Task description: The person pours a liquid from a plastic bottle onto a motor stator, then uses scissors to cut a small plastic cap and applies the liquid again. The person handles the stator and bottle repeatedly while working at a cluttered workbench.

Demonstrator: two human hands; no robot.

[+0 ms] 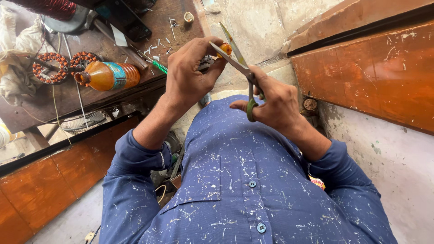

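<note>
Two hands, left grip (pixel 190 72) pinching orange piece (pixel 225 48), between scissors (pixel 239 58) blades

Scissors (pixel 242 68): metal blades, green handle loops, blades open in a V pointing up and away, held in the air, not on any counter. Small orange piece (pixel 225 48), probably tape or plastic sleeve, hard to tell, sits between the blades near their pivot.

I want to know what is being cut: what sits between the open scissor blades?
A small orange piece, pinched by the left hand, sits between the blades of the scissors held by the right hand. The fingers cover most of it, so its shape stays unclear.
</note>
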